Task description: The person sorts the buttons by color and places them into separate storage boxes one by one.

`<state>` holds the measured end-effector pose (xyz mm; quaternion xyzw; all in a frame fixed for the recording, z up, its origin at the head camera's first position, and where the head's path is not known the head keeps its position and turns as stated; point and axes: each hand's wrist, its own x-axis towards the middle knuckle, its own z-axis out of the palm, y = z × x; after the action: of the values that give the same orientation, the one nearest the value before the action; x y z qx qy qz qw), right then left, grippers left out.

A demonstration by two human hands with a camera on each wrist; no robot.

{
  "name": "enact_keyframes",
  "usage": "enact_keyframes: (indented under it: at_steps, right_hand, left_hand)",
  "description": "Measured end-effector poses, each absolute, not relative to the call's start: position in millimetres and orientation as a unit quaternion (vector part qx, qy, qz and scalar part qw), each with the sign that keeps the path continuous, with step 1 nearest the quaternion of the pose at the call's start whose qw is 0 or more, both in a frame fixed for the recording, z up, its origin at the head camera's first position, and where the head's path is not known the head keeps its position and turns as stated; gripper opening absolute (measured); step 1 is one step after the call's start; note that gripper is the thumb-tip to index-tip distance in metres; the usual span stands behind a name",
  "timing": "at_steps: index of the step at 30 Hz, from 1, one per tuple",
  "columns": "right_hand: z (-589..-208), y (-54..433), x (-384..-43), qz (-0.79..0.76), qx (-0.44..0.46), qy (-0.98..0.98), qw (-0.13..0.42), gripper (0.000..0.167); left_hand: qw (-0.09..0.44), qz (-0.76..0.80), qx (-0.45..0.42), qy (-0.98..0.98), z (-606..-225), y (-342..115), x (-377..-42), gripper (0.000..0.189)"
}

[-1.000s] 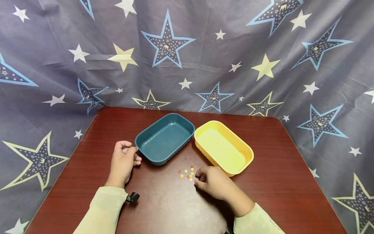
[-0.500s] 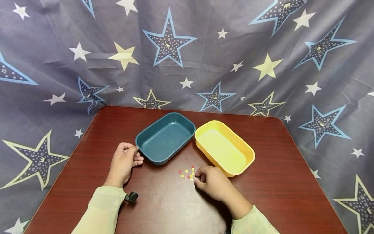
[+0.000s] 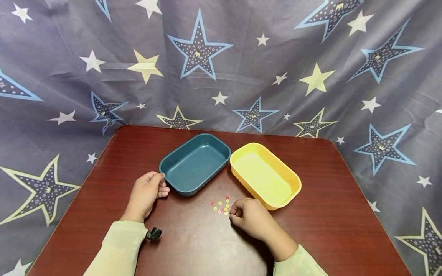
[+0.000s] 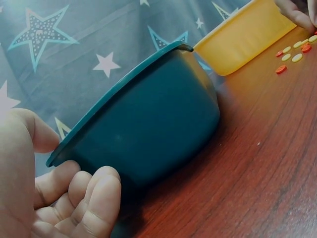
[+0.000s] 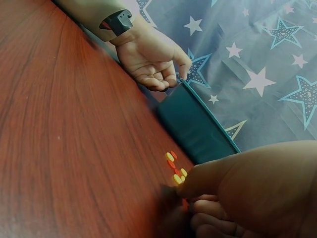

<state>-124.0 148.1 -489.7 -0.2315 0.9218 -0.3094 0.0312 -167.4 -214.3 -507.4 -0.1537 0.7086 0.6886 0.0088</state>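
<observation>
My left hand (image 3: pixel 146 195) pinches the near left rim of a dark teal plastic basin (image 3: pixel 195 165). In the left wrist view the thumb (image 4: pixel 42 131) lies over the rim with the curled fingers below it. My right hand (image 3: pixel 253 218) is low over the table, thumb and fingers curled, at the right side of several small red and yellow buttons (image 3: pixel 215 209). A red button (image 5: pixel 185 204) shows right at its fingertips in the right wrist view; I cannot tell whether it is gripped.
A yellow basin (image 3: pixel 293 184) stands to the right of the teal one, its corner close to it, behind my right hand. All stand on a reddish-brown wooden table (image 3: pixel 193 245). A star-patterned grey curtain (image 3: pixel 221 57) hangs behind the table. A black strap (image 3: pixel 153 234) sits on my left wrist.
My left hand keeps to the teal rim with a slight shift of its fingers. My right hand stays beside the buttons, almost still; the red button at its thumb is less visible now.
</observation>
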Motion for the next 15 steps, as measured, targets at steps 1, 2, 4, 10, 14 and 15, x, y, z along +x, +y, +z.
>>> enact_keyframes:
  at_steps: [1, 2, 4, 10, 14, 15]
  right_hand:
    - [-489.7, 147.5, -123.7, -0.311, -0.23, 0.922, 0.034, 0.021]
    - [-490.0, 147.0, -123.7, -0.312, -0.227, 0.922, 0.038, 0.021]
    - [-490.0, 146.4, -124.1, -0.311, -0.222, 0.923, 0.041, 0.021]
    - [-488.0, 143.9, -126.7, -0.307, -0.209, 0.927, 0.052, 0.021]
    - [-487.1, 142.5, -127.1, -0.304, -0.2, 0.929, 0.066, 0.019]
    - [-486.8, 142.7, -127.1, -0.305, -0.198, 0.929, 0.068, 0.02]
  left_hand:
    - [0.01, 0.688, -0.155, 0.709, -507.0, -214.7, -166.7, 0.032]
    - [0.013, 0.687, -0.156, 0.71, -507.1, -215.2, -166.4, 0.032]
    - [0.014, 0.686, -0.155, 0.711, -506.9, -215.4, -166.1, 0.032]
    - [0.006, 0.686, -0.153, 0.711, -506.8, -213.8, -167.4, 0.032]
    - [0.005, 0.688, -0.153, 0.71, -508.7, -213.9, -168.0, 0.03]
    - [0.005, 0.689, -0.151, 0.709, -509.1, -213.8, -168.3, 0.03]
